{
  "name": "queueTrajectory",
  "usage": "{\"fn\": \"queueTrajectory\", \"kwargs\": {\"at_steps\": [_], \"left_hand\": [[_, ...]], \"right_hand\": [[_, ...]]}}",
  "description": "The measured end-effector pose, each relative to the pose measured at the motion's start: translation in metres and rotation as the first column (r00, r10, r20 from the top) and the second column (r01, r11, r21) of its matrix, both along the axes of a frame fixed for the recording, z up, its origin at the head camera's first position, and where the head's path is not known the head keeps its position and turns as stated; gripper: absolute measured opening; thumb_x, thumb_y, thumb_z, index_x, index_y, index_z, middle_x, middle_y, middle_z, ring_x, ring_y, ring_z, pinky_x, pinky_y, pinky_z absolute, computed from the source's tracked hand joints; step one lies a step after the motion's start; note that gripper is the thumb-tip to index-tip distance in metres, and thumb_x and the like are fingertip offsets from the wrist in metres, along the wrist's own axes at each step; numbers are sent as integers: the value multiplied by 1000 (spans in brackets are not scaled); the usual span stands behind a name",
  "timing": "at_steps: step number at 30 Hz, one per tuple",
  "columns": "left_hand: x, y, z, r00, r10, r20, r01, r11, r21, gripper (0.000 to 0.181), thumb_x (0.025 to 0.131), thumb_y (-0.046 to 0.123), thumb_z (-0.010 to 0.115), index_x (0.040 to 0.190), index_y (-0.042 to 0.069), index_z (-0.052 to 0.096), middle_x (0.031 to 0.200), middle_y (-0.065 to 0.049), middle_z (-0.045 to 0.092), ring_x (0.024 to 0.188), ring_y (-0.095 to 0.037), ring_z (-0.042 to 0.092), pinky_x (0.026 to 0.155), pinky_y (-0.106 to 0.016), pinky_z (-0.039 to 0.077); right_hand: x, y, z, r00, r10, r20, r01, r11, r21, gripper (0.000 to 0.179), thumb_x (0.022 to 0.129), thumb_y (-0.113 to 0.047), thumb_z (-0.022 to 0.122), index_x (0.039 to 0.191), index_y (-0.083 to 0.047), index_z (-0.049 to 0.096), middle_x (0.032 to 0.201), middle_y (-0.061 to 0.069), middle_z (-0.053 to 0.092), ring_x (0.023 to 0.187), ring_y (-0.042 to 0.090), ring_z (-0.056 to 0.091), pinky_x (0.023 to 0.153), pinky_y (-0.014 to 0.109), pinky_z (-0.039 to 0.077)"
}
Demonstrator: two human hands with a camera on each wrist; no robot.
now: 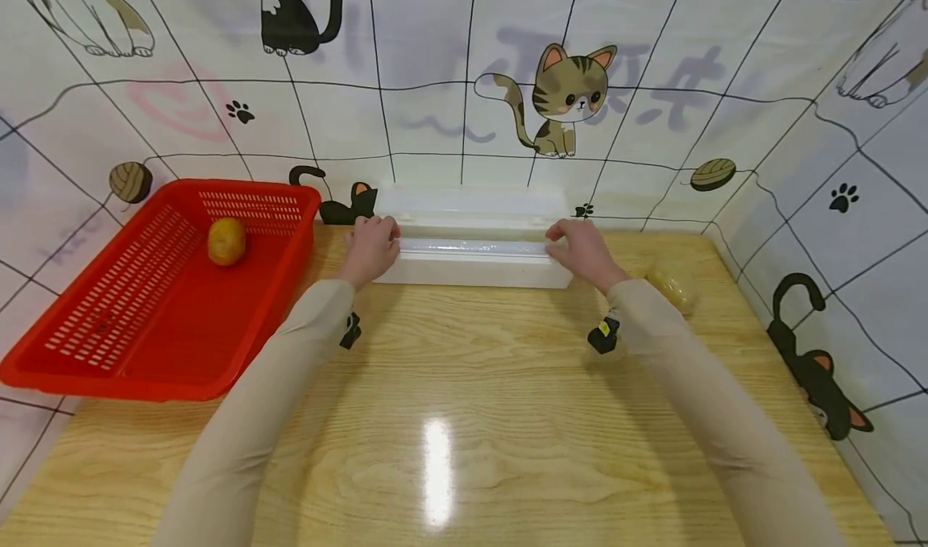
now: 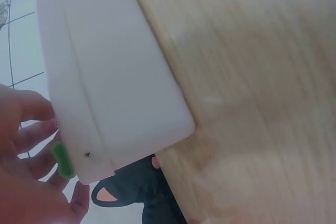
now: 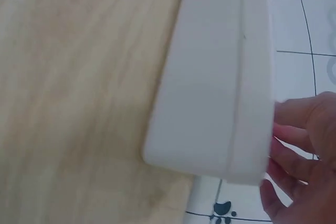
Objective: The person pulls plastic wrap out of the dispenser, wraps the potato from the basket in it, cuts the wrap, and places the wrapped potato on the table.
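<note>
A long white cling film box [image 1: 471,271] stands at the back of the table, with its lid [image 1: 471,202] raised behind it. Between the hands, a strip of glossy clear film [image 1: 471,246] shows along the opening. My left hand [image 1: 371,249] is at the box's left end, fingers bent over its upper edge beside a small green piece [image 2: 63,160]. At the opposite end is my right hand [image 1: 583,250], thumb and fingers bent at the upper edge. The box hides the fingertips in both wrist views, so whether they pinch the film is unclear.
A red plastic basket [image 1: 250,354] on the left holds an orange fruit [image 1: 227,241]. Right of the right forearm lies a yellowish item in clear wrap [image 1: 673,283], partly covered by the sleeve. A cat-patterned sheet [image 1: 428,120] rises behind the wooden table [image 1: 522,418].
</note>
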State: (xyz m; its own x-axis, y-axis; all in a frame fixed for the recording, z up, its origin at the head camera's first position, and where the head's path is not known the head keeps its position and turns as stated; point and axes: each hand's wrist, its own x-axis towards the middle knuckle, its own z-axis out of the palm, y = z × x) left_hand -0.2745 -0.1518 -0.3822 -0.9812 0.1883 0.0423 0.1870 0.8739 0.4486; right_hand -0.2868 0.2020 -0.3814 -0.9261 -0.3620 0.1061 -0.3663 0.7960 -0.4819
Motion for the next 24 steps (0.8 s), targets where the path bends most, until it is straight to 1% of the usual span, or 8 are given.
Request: {"fn": "queueTrajectory", "kwargs": {"at_steps": [2,4,8,11,14,16,19,24], "left_hand": [[-3,0,3,1000,-4,2,4,1000,-16,10,97,7,51,101,1,57,98,-15,55,107,-38,38,85,-53,31],[-4,0,5,1000,-12,0,12,999,-32,9,96,6,52,100,1,58,96,-15,56,103,-38,40,84,-52,33],[-5,0,7,999,-39,-15,38,998,-51,8,96,5,54,98,1,60,94,-15,59,99,-37,43,81,-49,37],[-8,-3,5,997,-71,-38,69,997,-40,7,94,4,56,97,0,61,92,-16,61,95,-36,45,81,-47,36],[-11,-6,5,994,-98,-42,98,995,7,6,94,2,58,96,-3,61,92,-18,62,91,-34,47,86,-44,37],[-12,-10,6,993,-115,-30,116,992,44,7,94,1,58,96,-5,61,92,-19,62,88,-33,49,87,-43,39],[-12,-13,8,992,-128,14,127,988,92,7,95,1,57,97,-6,60,94,-19,61,89,-33,49,85,-42,44],[-14,-18,9,984,-173,48,166,980,112,9,96,1,56,99,-6,61,97,-20,62,90,-33,50,86,-43,45]], "right_hand": [[-5,0,5,1000,24,17,-25,998,51,27,92,-8,63,111,11,61,110,27,63,106,41,55,99,49,37],[-10,0,10,999,48,21,-50,993,110,25,91,-10,66,107,9,63,106,25,64,102,39,57,98,50,38],[-14,1,14,997,74,2,-73,974,213,16,89,-11,68,96,3,66,96,18,68,92,35,60,99,50,35],[-14,3,16,997,81,2,-79,973,216,10,91,-9,66,92,1,66,93,16,68,87,32,59,92,48,40],[-15,5,17,995,99,16,-100,978,185,8,92,-6,63,93,1,64,94,17,67,86,31,58,85,47,43],[-16,7,16,992,126,29,-129,977,172,8,93,-6,62,95,1,63,96,17,66,87,32,59,84,47,45],[-18,10,16,987,156,46,-161,973,166,9,94,-7,61,97,1,65,98,18,67,91,32,60,82,47,47],[-17,14,17,978,203,52,-209,960,186,10,95,-8,61,97,0,67,99,16,68,96,33,62,85,48,47]]}}
